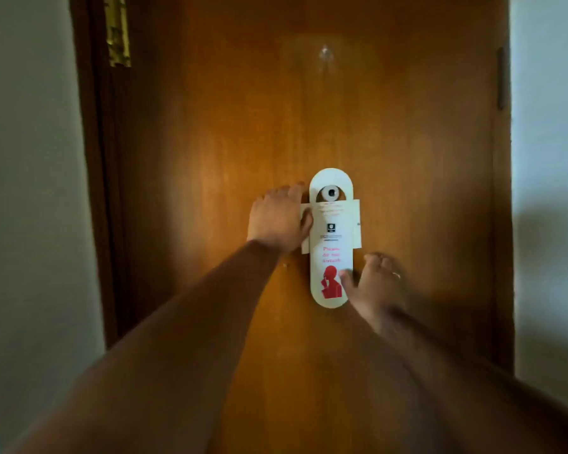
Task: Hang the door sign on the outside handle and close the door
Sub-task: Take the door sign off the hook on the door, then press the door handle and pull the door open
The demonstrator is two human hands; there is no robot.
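Status from my end, head cam only. Door sign (331,244) is on the handle (329,193): knob shows thru the sign's top cutout, sign hangs straight down from it against the door (391,142). Red "Please do not disturb" txt + red figure sit on the sign's lower half, below the handle.

Left hand (277,221) is just left of the handle, flat against the door, thumb lying over the sign's left flap. Fingers spread, not closed on anything; looks like steadying, not a grip.

Right hand (376,283) is below and right of the handle, blurry. Thumb tip touches the sign's lower right edge, other fingers loosely curled behind. Can't tell if it's pinching the sign or only brushing it.

Progress, my read: hang step basically done, pending both hands coming off w/o the sign shifting. Close step is unclear. Hinge (117,31) is visible far up-left of the handle, frame edge beside it, but I can't confirm latched vs ajar from this angle. Also can't verify this is the outside face. Treat closing as still open.
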